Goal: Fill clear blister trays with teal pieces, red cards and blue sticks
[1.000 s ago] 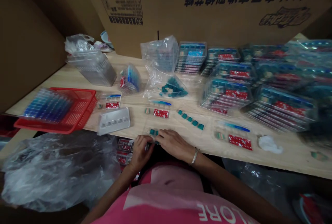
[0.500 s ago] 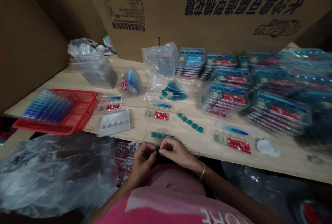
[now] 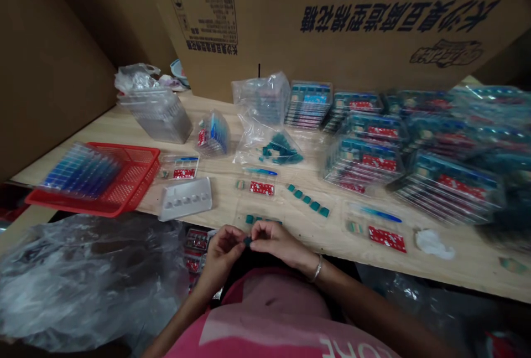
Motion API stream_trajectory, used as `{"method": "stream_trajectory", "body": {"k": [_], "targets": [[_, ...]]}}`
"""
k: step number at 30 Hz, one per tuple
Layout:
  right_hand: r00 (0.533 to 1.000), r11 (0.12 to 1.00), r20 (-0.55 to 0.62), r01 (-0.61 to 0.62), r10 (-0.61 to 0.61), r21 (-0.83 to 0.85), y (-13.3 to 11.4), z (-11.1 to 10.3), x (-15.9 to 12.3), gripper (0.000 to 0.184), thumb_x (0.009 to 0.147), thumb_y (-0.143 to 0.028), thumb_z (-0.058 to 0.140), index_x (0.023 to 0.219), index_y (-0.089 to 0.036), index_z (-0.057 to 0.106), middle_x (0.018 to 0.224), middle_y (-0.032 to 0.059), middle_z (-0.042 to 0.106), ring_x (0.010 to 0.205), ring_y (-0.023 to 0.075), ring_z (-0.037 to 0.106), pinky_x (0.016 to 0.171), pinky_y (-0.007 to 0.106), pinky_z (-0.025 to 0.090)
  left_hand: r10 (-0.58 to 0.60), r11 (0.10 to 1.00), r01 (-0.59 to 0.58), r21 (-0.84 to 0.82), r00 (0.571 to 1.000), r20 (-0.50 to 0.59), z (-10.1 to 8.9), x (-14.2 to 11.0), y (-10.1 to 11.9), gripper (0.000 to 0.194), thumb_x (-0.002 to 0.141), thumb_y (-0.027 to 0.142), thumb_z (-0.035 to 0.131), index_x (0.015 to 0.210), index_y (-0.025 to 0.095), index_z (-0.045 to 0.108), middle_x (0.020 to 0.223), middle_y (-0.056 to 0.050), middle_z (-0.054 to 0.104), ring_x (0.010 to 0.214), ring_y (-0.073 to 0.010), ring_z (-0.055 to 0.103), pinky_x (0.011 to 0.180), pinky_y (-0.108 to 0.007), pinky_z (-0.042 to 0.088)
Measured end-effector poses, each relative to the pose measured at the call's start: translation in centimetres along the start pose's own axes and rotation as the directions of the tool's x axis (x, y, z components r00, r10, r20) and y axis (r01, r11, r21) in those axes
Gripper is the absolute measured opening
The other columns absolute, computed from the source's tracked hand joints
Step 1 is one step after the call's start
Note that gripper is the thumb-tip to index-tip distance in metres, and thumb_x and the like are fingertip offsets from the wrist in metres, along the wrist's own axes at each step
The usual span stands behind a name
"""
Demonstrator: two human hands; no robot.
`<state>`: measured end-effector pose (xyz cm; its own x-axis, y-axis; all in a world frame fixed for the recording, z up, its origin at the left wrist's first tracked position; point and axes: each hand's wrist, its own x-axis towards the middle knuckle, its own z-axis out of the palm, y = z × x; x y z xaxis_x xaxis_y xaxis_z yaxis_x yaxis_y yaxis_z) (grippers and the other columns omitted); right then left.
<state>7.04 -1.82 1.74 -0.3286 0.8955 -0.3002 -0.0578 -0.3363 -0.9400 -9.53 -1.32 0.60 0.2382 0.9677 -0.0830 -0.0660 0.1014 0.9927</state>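
At the table's front edge, my left hand [image 3: 225, 248] and my right hand [image 3: 277, 243] meet, both closed in a pinch on one small dark-teal cube [image 3: 248, 241]. Just beyond my fingers lies a short row of teal cubes [image 3: 258, 219], partly hidden by my right hand. Behind it a clear tray holds a blue stick [image 3: 261, 171], a red spotted packet [image 3: 262, 188] and a small striped piece [image 3: 240, 184]. A slanting row of teal cubes [image 3: 307, 200] lies to the right.
An open plastic bag of teal cubes [image 3: 279, 149] sits mid-table. Stacked filled trays [image 3: 360, 164] crowd the right. Left are a red basket [image 3: 133, 181], a white moulded tray [image 3: 185, 198] and stacked clear trays [image 3: 160, 117]. A large cardboard box [image 3: 269, 42] stands behind.
The view has shifted slightly. My hands have turned a little, and the teal cube between my fingertips now shows more plainly. The things on the table have stayed in place.
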Motion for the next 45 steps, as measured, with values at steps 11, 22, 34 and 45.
{"method": "stream_trajectory", "body": {"k": [11, 22, 34, 45], "targets": [[0.897, 0.346, 0.171, 0.325, -0.408, -0.88, -0.6, -0.1, 4.8, 0.01, 0.081, -0.006, 0.058, 0.083, -0.016, 0.059, 0.087, 0.0037, 0.057, 0.084, 0.016, 0.053, 0.075, 0.026, 0.044, 0.275, 0.782, -0.242, 0.574, 0.961, 0.031, -1.6, 2.9, -2.4, 0.015, 0.078, 0.018, 0.053, 0.092, 0.017, 0.059, 0.082, -0.002, 0.062, 0.073, -0.0141, 0.061, 0.065, -0.026, 0.051], [0.824, 0.169, 0.218, 0.351, -0.524, -0.921, 0.6, -1.8, 0.4, 0.011, 0.089, -0.014, 0.051, 0.09, -0.018, 0.061, 0.096, 0.0057, 0.062, 0.089, 0.0179, 0.054, 0.082, 0.031, 0.046, 0.506, 0.476, -0.467, 0.745, 0.838, 0.202, -1.5, 3.2, -3.8, 0.027, 0.083, 0.023, 0.056, 0.109, 0.021, 0.057, 0.107, -0.009, 0.061, 0.098, -0.022, 0.06, 0.081, -0.036, 0.052], [0.697, 0.074, 0.215, 0.36, -0.684, -0.93, 4.0, -5.8, -2.6, 0.02, 0.09, -0.018, 0.044, 0.093, -0.021, 0.063, 0.103, 0.0087, 0.066, 0.094, 0.0231, 0.06, 0.082, 0.041, 0.048, 0.452, 0.161, -0.246, 0.956, 0.879, 0.15, -8.1, 5.8, 1.2, 0.032, 0.075, 0.033, 0.066, 0.103, 0.02, 0.059, 0.11, -0.011, 0.06, 0.102, -0.028, 0.054, 0.085, -0.044, 0.045], [0.652, 0.053, 0.198, 0.344, -0.732, -0.937, 4.0, -5.3, -2.5, 0.018, 0.087, -0.014, 0.045, 0.093, -0.021, 0.06, 0.1, 0.0094, 0.065, 0.092, 0.0227, 0.06, 0.082, 0.041, 0.049, 0.618, 0.296, 0.047, 0.954, 0.752, -0.229, -11.7, 3.4, 0.2, 0.067, 0.074, 0.045, 0.063, 0.128, 0.015, 0.04, 0.134, -0.02, 0.043, 0.128, -0.0364, 0.035, 0.102, -0.055, 0.029]]}}
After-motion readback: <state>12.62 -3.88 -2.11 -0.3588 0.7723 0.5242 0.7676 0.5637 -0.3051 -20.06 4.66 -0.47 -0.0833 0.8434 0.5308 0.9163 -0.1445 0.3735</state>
